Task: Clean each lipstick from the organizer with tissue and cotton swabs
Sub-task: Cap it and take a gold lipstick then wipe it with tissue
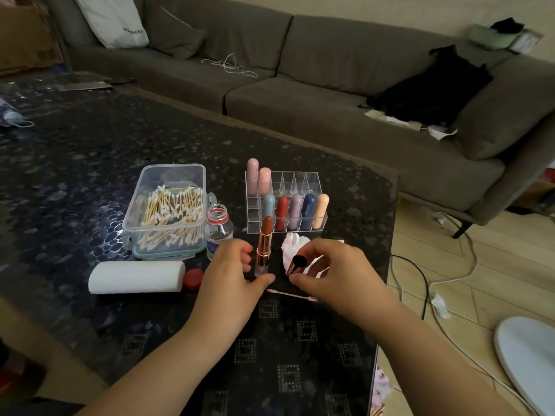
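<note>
Seven capped lipsticks stand in the one clear organizer (pixel 312 178): two pink ones (pixel 259 178) in the far left corner, five (pixel 295 210) in the near row. One open lipstick (pixel 265 246) stands on the tabletop (pixel 90 163), making eight. One cap (pixel 295 263), one box of swabs (pixel 168 211), one loose swab (pixel 289 295), one bottle (pixel 218 231), one red bottle lid (pixel 193 279), one tissue roll (pixel 136 277), one crumpled tissue (pixel 292 244). Two hands (pixel 231 270).
</note>
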`<act>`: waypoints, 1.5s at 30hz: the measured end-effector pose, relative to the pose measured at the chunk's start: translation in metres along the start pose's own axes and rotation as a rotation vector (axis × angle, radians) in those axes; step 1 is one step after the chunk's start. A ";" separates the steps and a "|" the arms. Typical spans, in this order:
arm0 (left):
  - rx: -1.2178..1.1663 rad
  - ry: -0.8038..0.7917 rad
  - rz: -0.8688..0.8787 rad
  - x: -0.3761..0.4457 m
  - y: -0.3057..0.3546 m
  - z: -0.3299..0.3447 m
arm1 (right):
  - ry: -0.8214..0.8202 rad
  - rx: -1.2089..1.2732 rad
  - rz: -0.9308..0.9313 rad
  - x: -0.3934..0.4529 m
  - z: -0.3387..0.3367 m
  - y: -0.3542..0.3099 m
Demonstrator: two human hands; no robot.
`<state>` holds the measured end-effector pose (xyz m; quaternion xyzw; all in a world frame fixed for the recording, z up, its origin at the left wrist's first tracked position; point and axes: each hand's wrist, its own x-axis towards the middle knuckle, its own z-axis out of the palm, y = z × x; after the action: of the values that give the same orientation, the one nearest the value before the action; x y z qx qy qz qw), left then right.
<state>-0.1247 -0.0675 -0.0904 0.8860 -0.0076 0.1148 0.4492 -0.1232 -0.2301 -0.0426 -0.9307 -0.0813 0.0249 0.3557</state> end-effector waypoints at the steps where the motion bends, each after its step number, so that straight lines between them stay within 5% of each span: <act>1: 0.016 0.035 0.045 -0.005 0.001 -0.004 | 0.001 -0.002 0.002 0.000 -0.001 0.000; 5: -0.042 -0.033 0.193 -0.019 0.006 -0.020 | -0.031 0.127 -0.012 -0.003 -0.001 -0.003; 9: -0.250 -0.295 0.057 -0.021 0.005 -0.021 | -0.131 0.248 -0.031 -0.007 0.004 -0.011; 13: -0.310 -0.360 0.014 -0.020 0.004 -0.025 | -0.203 0.252 0.001 -0.012 0.000 -0.015; 19: -0.286 -0.313 -0.016 -0.019 0.005 -0.027 | 0.228 -0.178 0.392 -0.006 -0.032 0.014; 24: -0.352 -0.307 -0.022 -0.018 0.009 -0.019 | -0.006 -0.196 0.607 0.003 -0.020 0.018; 31: -0.400 -0.315 -0.023 -0.014 0.017 -0.012 | 0.107 -0.092 0.362 0.002 -0.024 0.017; 40: -0.527 -0.342 0.035 -0.015 0.029 -0.010 | -0.247 0.738 0.151 -0.026 -0.035 -0.003; 45: -0.548 -0.343 0.041 -0.015 0.032 -0.013 | -0.235 0.794 0.068 -0.026 -0.034 -0.005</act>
<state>-0.1452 -0.0774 -0.0603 0.7383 -0.1315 -0.0336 0.6607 -0.1464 -0.2532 -0.0146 -0.7141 -0.0748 0.1722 0.6744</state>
